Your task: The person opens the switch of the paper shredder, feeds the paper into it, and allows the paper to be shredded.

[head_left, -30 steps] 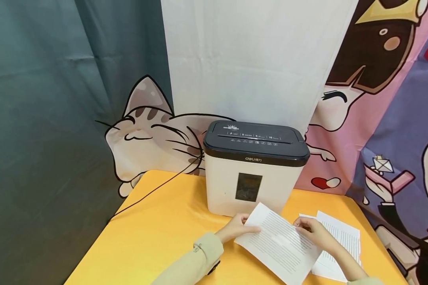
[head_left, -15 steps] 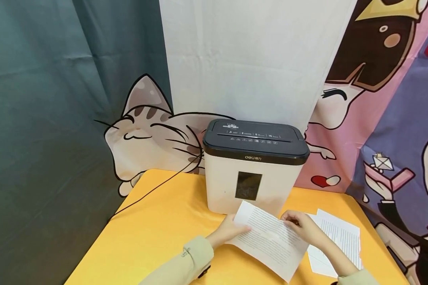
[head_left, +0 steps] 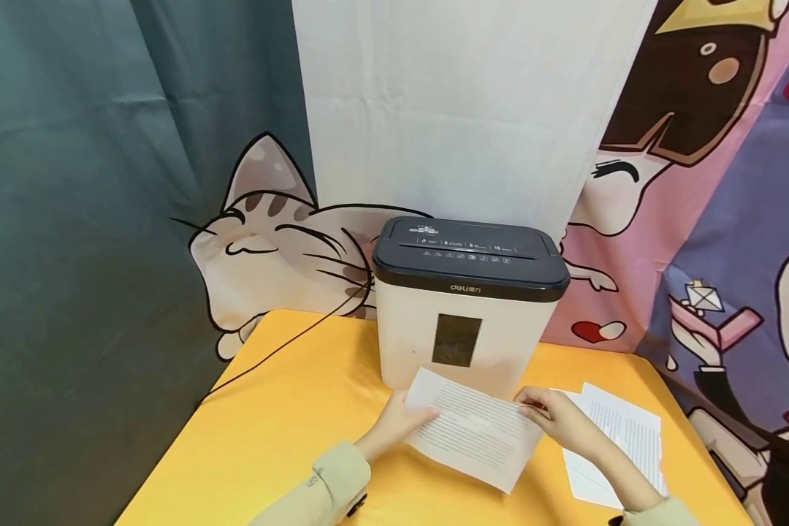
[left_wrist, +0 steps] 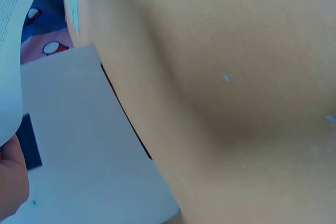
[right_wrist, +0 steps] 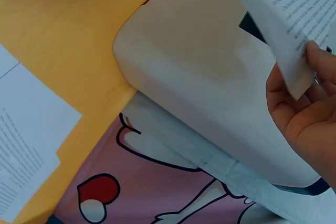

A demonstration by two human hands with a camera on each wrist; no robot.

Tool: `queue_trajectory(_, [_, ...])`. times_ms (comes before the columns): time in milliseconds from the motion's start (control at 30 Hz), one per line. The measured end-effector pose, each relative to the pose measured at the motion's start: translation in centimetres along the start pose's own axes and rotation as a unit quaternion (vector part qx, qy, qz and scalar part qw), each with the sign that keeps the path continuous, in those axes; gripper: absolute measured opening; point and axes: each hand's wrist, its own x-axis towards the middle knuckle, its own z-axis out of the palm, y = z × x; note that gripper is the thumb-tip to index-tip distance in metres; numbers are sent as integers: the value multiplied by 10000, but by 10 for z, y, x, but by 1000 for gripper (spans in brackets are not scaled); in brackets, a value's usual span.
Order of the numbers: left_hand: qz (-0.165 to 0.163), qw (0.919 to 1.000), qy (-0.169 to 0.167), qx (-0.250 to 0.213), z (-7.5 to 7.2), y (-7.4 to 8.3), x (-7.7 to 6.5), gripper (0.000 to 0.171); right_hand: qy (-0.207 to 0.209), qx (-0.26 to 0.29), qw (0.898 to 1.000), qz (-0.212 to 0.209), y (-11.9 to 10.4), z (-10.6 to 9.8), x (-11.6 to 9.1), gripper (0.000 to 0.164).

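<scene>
A printed sheet of paper (head_left: 476, 431) is held between both hands, tilted in front of the paper shredder (head_left: 401, 336). My left hand (head_left: 397, 424) grips its left edge with the thumb on top; the fingers beneath are hidden. At the upper right corner my right hand (head_left: 552, 415) pinches the sheet between thumb and curled fingers. The right wrist view shows that same corner of the sheet (right_wrist: 294, 40) between the thumb and fingers of the right hand (right_wrist: 310, 103). In the left wrist view only part of the left hand (left_wrist: 13, 177) shows below the curved sheet (left_wrist: 11, 77).
More printed sheets (head_left: 624, 438) lie overlapping on the right of the yellow table (head_left: 289, 409). The shredder has a dark lid with a feed slot (head_left: 467, 250). A black cord (head_left: 283, 345) runs left from it. Printed curtains (head_left: 467, 109) hang behind.
Both hands have moved left with the sheet, the right hand less at the end. The sheet has tilted, showing shorter in the head view. The shredder and the loose sheets stay put.
</scene>
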Motion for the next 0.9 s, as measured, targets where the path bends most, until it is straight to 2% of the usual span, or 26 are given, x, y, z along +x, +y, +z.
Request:
queue_trajectory(133, [-93,9998,157,-51,-12,6,-7,30,299,308,9990,121,1,3,-3,10])
queue_trajectory(267, [-265,9988,384,-146,-21,22,-15,30,689,1133,9902,427,1,8,-5,8])
queue_trajectory(433, [-333,9979,488,-272,-28,38,-20,30,1104,2259,9670,419,-3,19,-5,8])
queue_trajectory(600, [-367,9962,649,-455,-31,32,-18,32,1249,3249,9364,454,-9,30,-2,13])
queue_trajectory(700, [-354,9951,694,-614,-31,27,-17,32,1271,3459,9273,654,-15,35,0,22])
queue_trajectory(900, [-345,9954,547,-708,-30,32,-21,33,1300,3516,9207,1085,-23,41,2,31])
